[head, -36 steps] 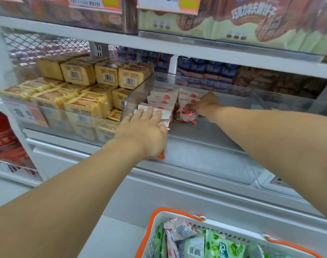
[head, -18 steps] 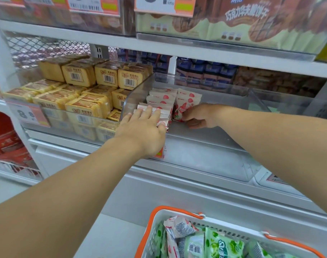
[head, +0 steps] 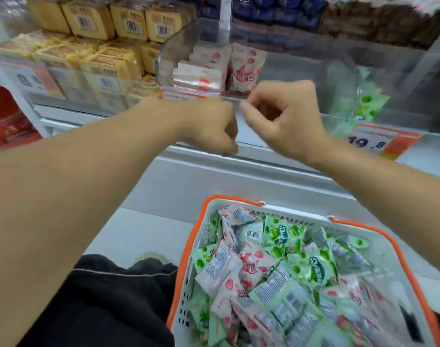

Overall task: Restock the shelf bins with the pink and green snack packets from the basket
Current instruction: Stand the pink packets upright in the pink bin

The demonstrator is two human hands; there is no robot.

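A white basket with an orange rim (head: 189, 249) sits low at the front, heaped with pink packets (head: 251, 266) and green packets (head: 319, 269). In the clear shelf bin (head: 299, 68) pink packets (head: 209, 71) stand in rows at its left end. A few green packets (head: 369, 101) lie in the bin to the right. My left hand (head: 209, 126) and my right hand (head: 284, 118) hover side by side in front of the bin, above the basket. Both have curled fingers and hold nothing.
Yellow boxed snacks (head: 88, 48) fill the bin to the left. Price tags (head: 374, 141) hang on the shelf front. Red packs (head: 8, 118) sit lower left. Dark trousers (head: 101, 301) and a shoe (head: 151, 257) show beside the basket.
Both hands have pulled back out of the bin, leaving the pink packets there. The camera has tilted down, so more of the basket shows.
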